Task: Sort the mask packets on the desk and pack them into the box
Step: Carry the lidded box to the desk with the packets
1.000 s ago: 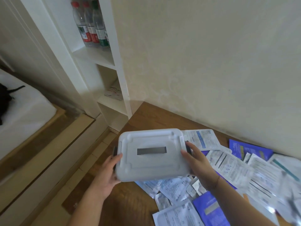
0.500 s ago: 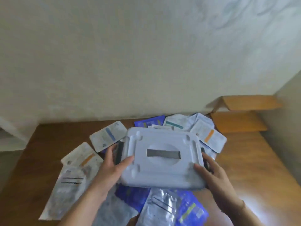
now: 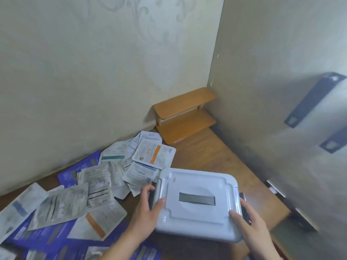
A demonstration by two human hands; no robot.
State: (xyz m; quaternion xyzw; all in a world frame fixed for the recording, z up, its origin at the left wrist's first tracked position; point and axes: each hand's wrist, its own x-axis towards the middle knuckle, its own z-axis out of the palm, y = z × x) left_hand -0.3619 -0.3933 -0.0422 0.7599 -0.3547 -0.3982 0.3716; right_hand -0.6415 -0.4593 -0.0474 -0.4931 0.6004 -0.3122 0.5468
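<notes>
We are in a home, at a wooden desk (image 3: 216,158) set into a corner of pale patterned wallpaper (image 3: 93,62), where a small 2-tier wooden shelf (image 3: 185,117) stands and cosmetic mask packets (image 3: 154,153) lie scattered.

A: Identify the fixed surfaces.
B: Brown wooden desktop (image 3: 221,162), set into a corner. Pale cream wall with a faint embossed scroll pattern (image 3: 93,62) at the rear; plainer beige side wall (image 3: 272,53) at the right, meeting it at a vertical seam.

A: Items in the corner?
B: One small two-tier shelf of light orange-brown wood (image 3: 185,114), standing on the desktop, its back against the rear wall and its right end at the side wall.

A: Items on the side wall?
B: Two dark blue-grey rectangular fittings (image 3: 313,99), blurred; type cannot be determined. They sit one above the other, near the right edge.
</notes>
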